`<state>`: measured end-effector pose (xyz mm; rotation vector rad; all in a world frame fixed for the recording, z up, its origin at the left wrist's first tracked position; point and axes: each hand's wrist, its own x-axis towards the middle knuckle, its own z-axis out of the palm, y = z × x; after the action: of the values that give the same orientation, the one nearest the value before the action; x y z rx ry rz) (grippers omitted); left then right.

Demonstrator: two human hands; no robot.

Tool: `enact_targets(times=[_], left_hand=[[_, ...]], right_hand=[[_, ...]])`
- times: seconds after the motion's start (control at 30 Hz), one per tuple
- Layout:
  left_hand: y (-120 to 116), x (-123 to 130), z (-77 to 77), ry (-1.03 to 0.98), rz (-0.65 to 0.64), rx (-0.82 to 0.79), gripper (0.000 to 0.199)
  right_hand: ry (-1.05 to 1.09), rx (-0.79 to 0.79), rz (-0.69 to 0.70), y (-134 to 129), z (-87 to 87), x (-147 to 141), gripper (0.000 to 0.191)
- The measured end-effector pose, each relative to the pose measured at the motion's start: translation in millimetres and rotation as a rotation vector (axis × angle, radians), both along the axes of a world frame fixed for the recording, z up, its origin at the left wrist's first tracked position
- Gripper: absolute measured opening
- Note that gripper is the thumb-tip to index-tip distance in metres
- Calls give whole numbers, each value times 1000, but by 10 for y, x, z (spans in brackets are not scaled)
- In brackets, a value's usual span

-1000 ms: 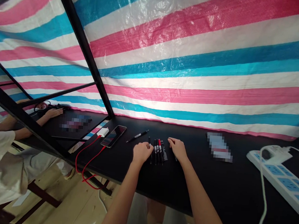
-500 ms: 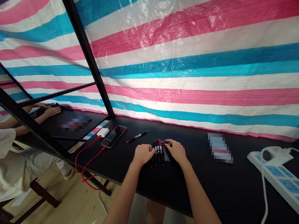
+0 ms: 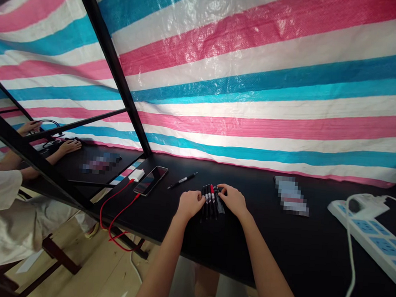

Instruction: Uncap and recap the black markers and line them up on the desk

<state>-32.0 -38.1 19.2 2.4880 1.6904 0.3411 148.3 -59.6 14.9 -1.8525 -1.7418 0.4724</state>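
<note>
Plastic-looking; likely light, stiff, slick. Best to squeeze pens mid-barrel. Flanked by left hand and right hand, with fingers curled; cannot tell if pinching.

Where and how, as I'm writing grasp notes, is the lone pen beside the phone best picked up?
I'd grip the lone pen mid-barrel, around its pale marking, coming from above with thumb and finger on its two long sides. It is slim, lies flat and slanted on the black desk, and nothing covers it. The left hand is nearer.
</note>
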Motion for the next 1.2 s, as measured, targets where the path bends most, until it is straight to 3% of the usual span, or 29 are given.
enact_targets(times=[0.9, 1.1, 1.2], left_hand=[[-10, 18, 2, 0, 10, -12, 37], [-12, 28, -6, 31, 134, 3, 51], [10, -2, -7, 42, 253, 97, 44]], right_hand=[[-50, 47, -1, -5, 8, -54, 25], [-58, 2, -14, 12, 6, -46, 28], [-62, -2, -15, 20, -3, -42, 29]])
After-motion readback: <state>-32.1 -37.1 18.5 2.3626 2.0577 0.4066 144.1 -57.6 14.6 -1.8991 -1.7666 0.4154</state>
